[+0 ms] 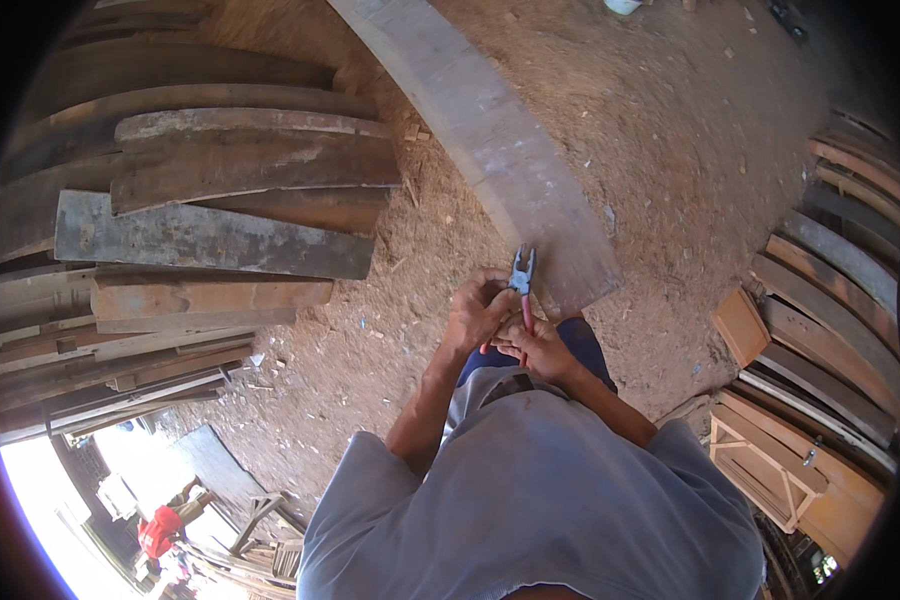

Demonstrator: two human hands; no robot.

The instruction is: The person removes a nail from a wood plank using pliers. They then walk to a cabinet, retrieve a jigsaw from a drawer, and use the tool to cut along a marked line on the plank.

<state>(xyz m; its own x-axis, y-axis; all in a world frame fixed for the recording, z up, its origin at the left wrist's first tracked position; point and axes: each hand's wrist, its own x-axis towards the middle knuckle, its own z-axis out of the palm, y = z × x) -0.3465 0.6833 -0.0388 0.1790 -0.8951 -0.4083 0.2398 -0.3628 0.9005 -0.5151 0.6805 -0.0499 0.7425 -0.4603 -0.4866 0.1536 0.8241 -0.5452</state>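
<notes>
A pair of pliers [522,276] with a grey metal head and red handles is held in front of my waist, its jaws pointing away from me and slightly apart. My left hand [478,312] is closed, with thumb and fingers bent at the pliers beside their pivot. My right hand [541,346] is closed around the red handles, and its fingers partly hide them. Beyond and below the pliers, a long wooden plank [515,145] stretches away from me, its near end by my legs. Whether anything small sits between the hands cannot be made out.
Stacked boards [260,160] fill the left side, a grey weathered one [210,235] among them. More timber [820,290] and a light wooden frame [765,465] lie at the right. Wood chips litter the dirt floor [670,160]. Something red [160,530] shows at the lower left.
</notes>
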